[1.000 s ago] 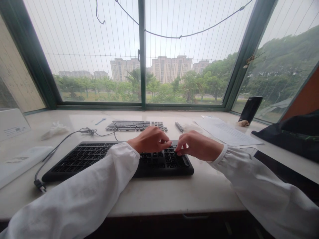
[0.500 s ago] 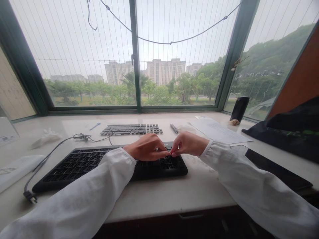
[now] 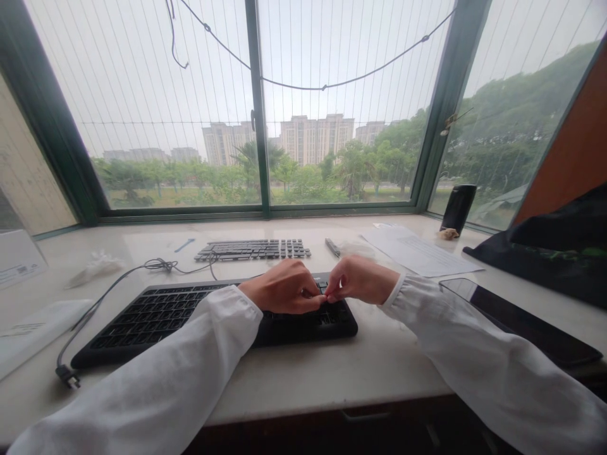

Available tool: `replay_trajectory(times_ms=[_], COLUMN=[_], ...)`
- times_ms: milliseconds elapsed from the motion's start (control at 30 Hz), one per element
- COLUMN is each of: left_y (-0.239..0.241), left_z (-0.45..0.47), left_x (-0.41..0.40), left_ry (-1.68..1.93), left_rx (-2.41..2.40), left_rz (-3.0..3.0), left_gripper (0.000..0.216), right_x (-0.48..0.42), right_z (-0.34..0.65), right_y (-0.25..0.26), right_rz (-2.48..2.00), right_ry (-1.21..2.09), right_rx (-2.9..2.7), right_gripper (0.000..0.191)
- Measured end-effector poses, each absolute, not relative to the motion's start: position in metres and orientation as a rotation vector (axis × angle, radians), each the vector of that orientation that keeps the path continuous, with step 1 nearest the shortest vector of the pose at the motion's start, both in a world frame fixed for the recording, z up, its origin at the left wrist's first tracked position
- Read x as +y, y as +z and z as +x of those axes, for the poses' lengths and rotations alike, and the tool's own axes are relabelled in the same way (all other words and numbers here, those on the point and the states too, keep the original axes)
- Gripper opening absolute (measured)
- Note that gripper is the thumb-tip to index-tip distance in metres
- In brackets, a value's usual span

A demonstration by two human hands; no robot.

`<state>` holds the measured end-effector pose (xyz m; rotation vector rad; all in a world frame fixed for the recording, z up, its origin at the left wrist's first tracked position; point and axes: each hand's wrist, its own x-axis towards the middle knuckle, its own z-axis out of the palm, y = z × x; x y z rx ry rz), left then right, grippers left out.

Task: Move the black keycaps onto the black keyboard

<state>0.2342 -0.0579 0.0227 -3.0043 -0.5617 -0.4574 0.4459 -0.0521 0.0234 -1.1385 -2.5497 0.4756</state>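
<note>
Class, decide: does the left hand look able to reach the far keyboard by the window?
Probably yes: the left hand sits over the near keyboard, and the far keyboard lies just beyond it, with only bare counter between.

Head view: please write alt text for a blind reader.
The left hand and right hand meet at the fingertips over the right end of a black keyboard on a pale desk. A second keyboard lies behind it.

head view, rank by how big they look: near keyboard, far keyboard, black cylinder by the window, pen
1. near keyboard
2. far keyboard (it lies farther off, so the two may be alike in true size)
3. black cylinder
4. pen
</note>
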Motion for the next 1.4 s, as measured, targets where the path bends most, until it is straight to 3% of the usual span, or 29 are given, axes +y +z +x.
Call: replay_trajectory(times_ms=[933,1133,1400], left_y=[0.014,0.018,0.016], left_z=[0.237,0.234,0.226], left_x=[-0.053,-0.053,-0.044], left_ry=[-0.535,-0.601,-0.730], left_rx=[-0.646,-0.581,-0.780], left_rz=[-2.986,-3.008,-2.731], left_gripper=[0.037,0.040,0.041], right_x=[-0.059,-0.052,-0.054], right_z=[0.443,0.452,0.454], right_y=[0.026,0.029,0.034], right_rz=[-1.133,-1.088,-0.989], right_ry=[0.461,0.610,0.312], right_rx=[-2.590,-2.517,-2.504], right_gripper=[0.012,0.025,0.020])
